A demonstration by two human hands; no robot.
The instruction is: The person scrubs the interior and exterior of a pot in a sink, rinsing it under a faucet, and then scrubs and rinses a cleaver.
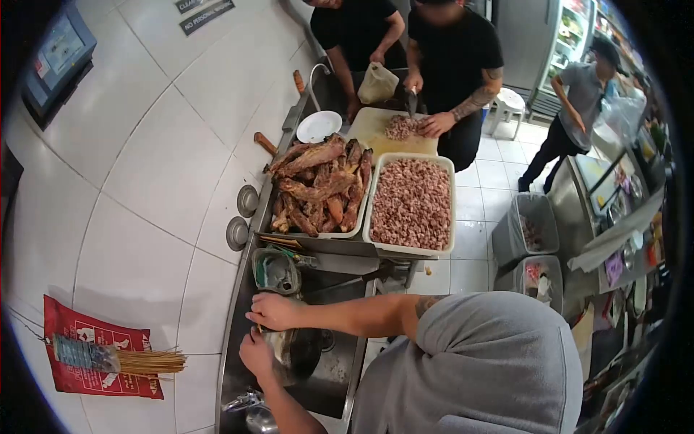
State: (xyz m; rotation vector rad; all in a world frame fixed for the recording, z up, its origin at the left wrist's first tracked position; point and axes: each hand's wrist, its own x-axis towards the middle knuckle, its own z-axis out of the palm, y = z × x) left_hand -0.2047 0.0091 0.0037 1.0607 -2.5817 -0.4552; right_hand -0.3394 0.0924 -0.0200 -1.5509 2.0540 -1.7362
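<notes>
The right hand and the left hand are close together over the sink, both with fingers bent in narrow; something small and pale shows between them, too small to name, and it is unclear which of them grips it. The dark round vessel lies in the sink directly beside and partly beneath both hands, with a pale patch on its near side; whether either hand touches its rim cannot be told. In the sink's upper left corner, just above the right hand, sits a small greenish tub with murky contents, and at the sink's lower left is a metal faucet. Just above the sink stand two white trays side by side: the left tray is heaped with large browned pieces of meat, the right tray is filled with chopped meat. Farther above the sink, past the trays, are a white plate and a cutting board, where a person in black works a blade on a small pile of chopped meat. Right of the sink, well apart, two grey bins on the floor hold mixed scraps. On the wall left of the sink hangs a red bag with a bundle of thin sticks over it.
</notes>
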